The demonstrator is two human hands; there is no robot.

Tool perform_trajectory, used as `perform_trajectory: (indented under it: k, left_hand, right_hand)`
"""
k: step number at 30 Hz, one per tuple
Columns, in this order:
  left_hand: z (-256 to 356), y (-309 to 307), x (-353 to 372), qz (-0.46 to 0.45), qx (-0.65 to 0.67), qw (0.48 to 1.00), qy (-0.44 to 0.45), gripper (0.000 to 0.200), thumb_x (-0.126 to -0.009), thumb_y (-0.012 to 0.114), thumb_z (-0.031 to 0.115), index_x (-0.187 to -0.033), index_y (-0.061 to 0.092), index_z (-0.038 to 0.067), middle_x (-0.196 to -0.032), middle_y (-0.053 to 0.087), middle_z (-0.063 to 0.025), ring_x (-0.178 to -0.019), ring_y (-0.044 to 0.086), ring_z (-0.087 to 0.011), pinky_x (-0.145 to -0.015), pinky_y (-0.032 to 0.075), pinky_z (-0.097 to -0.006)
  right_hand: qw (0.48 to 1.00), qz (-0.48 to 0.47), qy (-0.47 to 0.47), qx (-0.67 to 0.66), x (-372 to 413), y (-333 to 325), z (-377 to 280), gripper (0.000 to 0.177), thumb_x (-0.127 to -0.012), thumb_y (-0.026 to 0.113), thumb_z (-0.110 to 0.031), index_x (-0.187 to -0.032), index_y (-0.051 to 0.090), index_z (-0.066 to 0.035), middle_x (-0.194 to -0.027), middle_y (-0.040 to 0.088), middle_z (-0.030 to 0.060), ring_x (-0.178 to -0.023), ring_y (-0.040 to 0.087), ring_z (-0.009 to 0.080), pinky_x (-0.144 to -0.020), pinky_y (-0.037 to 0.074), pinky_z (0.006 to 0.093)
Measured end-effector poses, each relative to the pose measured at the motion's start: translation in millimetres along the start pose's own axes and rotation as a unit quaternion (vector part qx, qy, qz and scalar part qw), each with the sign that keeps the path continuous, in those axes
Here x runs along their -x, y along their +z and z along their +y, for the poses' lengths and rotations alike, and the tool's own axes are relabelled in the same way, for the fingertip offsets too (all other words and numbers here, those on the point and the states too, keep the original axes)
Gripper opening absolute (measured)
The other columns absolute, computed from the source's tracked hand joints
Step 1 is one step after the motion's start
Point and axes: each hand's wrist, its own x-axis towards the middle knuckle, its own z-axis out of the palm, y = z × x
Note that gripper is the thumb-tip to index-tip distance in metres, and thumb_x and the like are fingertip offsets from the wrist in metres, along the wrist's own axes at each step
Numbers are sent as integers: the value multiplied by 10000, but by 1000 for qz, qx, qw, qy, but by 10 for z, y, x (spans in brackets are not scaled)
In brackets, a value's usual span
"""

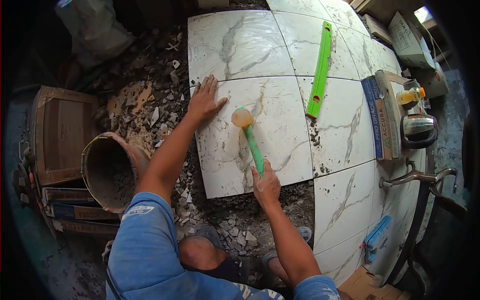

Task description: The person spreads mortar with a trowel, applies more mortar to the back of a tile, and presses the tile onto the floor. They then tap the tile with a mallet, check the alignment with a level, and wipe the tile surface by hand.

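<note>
My right hand (266,186) is wrapped round the green handle of a rubber mallet (254,147). The mallet's yellowish round head (242,117) is over the middle of a large white marbled floor tile (285,130). At that tile's upper left corner, my left hand (205,99) lies flat with its fingers stretched out, near the joint with the tile (245,42) beyond. A bright green spirit level (320,70) rests on the tiles to the right.
A bucket (89,172) with grey mix inside stands on my left, beside a cardboard box (67,132). Rubble (235,227) borders the tile's left and near edges. Tile boxes (382,117), a kettle (419,131), a chair (425,177) and a blue case (377,239) are to the right.
</note>
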Motion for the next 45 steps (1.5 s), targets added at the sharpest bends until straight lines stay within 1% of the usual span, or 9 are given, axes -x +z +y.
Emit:
perform_trajectory:
  k: [8,13,18,21,26,28,33,38,45]
  left_hand:
    - [-59,13,95,-4,-6,999,-38,880,-913,322,671,-1503,197,31,-1582,169,-116,-1467,130,-244,-1192,86,-429]
    - [-451,-85,134,14,-26,929,-368,829,-942,366,587,-1483,214,-22,-1577,168,-144,-1470,83,-299,-1170,41,-514]
    - [-331,-94,371,124,39,953,-275,785,-949,401,536,-1484,225,-11,-1574,168,-159,-1466,92,-323,-1166,52,-525]
    - [93,-94,568,85,52,983,-157,775,-942,419,528,-1483,243,1,-1566,178,-178,-1458,117,-337,-1171,68,-509]
    - [411,58,502,46,42,995,-71,804,-920,442,551,-1479,257,3,-1558,198,-187,-1450,152,-343,-1175,96,-486]
    - [436,-23,407,-7,41,994,-97,842,-915,402,606,-1491,241,15,-1575,159,-167,-1462,116,-316,-1181,63,-476]
    - [397,-40,330,-4,12,996,-88,906,-877,415,658,-1500,221,29,-1578,151,-163,-1465,101,-314,-1184,60,-469]
    - [433,-89,329,6,21,995,-99,951,-834,439,703,-1510,215,73,-1583,151,-139,-1468,115,-280,-1185,68,-455]
    - [404,-143,267,-21,28,992,-120,1016,-772,485,753,-1520,203,127,-1586,157,-112,-1469,120,-260,-1186,67,-450]
  right_hand:
    - [957,230,159,83,-5,-993,1294,454,-944,552,-350,-1266,495,-35,-1034,636,259,-917,608,453,-771,469,502]
    - [914,253,245,200,268,-1429,2539,475,-952,530,-391,-1284,495,-52,-1134,622,211,-988,600,418,-815,474,485]
    - [897,250,291,219,279,-1412,2945,515,-958,509,-401,-1352,452,-73,-1185,601,215,-1047,586,400,-874,468,458]
    - [830,333,322,309,18,-1314,2658,525,-886,630,-282,-1351,472,-98,-1258,517,148,-1137,474,377,-959,385,476]
    - [942,322,5,96,-1378,-1090,1414,608,-845,674,-430,-1227,541,23,-1188,523,217,-1127,487,381,-966,403,456]
    - [961,262,68,64,-1973,-1004,949,818,-766,681,-595,-1263,505,30,-1216,513,227,-1143,496,375,-951,435,452]
    - [968,152,179,93,-2689,-824,720,721,-769,697,-494,-1201,495,47,-1155,541,221,-1037,565,321,-859,484,475]
    - [888,4,143,-437,-2108,-879,984,382,-857,578,-260,-1126,525,5,-862,574,69,-737,530,113,-629,463,277]
    - [957,110,33,-268,-1043,-458,806,466,-842,710,-357,-1099,558,2,-890,536,66,-830,566,222,-752,495,357]
